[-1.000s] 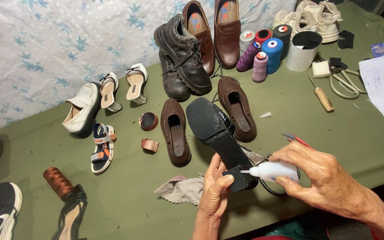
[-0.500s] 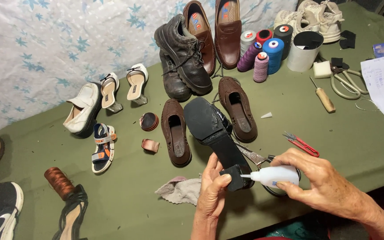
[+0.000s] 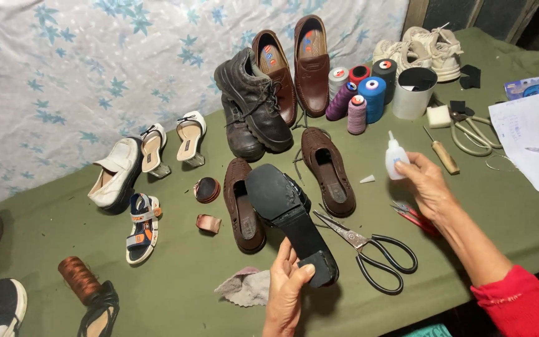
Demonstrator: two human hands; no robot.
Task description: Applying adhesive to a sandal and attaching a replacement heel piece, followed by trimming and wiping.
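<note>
My left hand (image 3: 286, 288) grips the heel end of a black shoe (image 3: 289, 218) turned sole-up over the green table. My right hand (image 3: 425, 182) has reached out to the right and holds a small white glue bottle (image 3: 395, 156) upright, its base at or just above the table, near a wooden-handled awl (image 3: 442, 153). Black-handled scissors (image 3: 369, 248) lie on the cloth between my two hands. A pair of brown woven slip-ons (image 3: 327, 170) flanks the black shoe.
Black boots (image 3: 252, 107) and brown loafers (image 3: 310, 62) stand at the back, with thread spools (image 3: 364, 93) and a white cup (image 3: 414, 92). White heels (image 3: 152, 150), a child's sandal (image 3: 141, 226), a grey rag (image 3: 244, 287), red pliers (image 3: 410, 215) and papers (image 3: 525, 137) lie around.
My right hand has drawn the glue bottle away from the shoe's heel and carried it up to the right. The scissors under it are now uncovered. My left hand still holds the shoe.
</note>
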